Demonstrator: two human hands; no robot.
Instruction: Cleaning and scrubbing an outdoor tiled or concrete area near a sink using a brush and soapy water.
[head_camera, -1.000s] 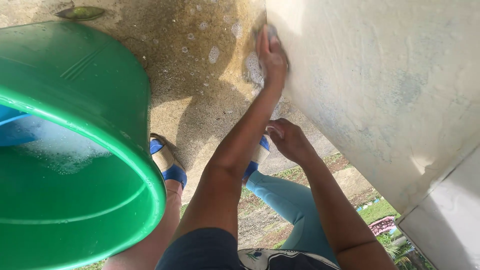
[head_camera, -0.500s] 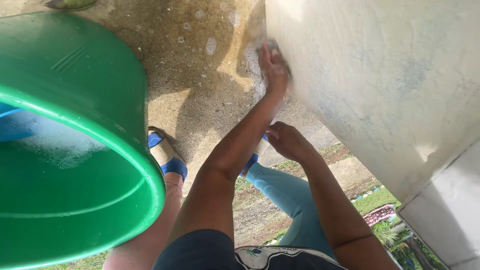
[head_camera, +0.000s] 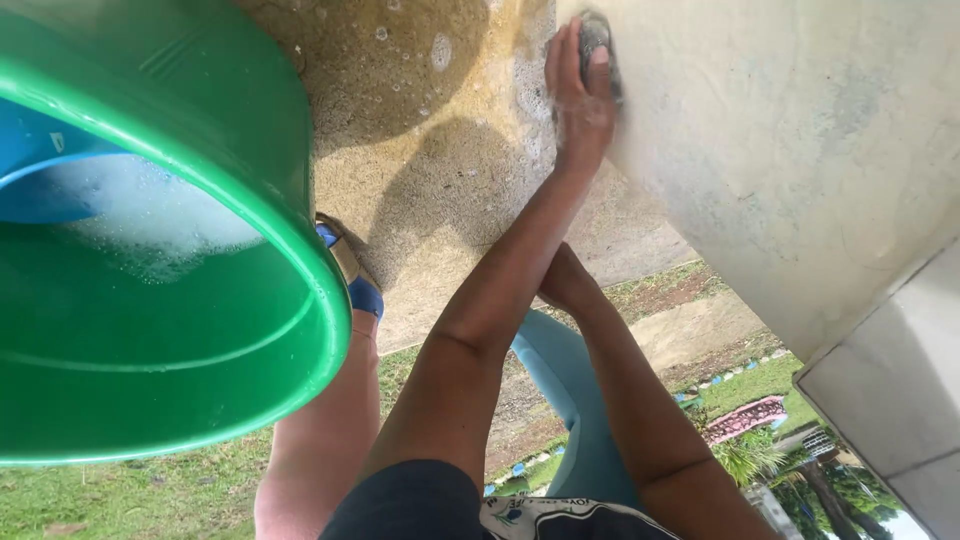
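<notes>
Scrubbing best done with left hand (head_camera: 575, 100) fingers pressed flat together over the dark scrub pad (head_camera: 597, 45) high on the pale wall (head_camera: 800, 150), right hand (head_camera: 568, 285) half hidden, fingers indiscernible, green soapy tub (head_camera: 300, 260) near.

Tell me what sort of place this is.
Probably an outdoor washing spot in a yard: wet, soapy concrete ground, grass at its edge, and a green tub holding sudsy water.
</notes>
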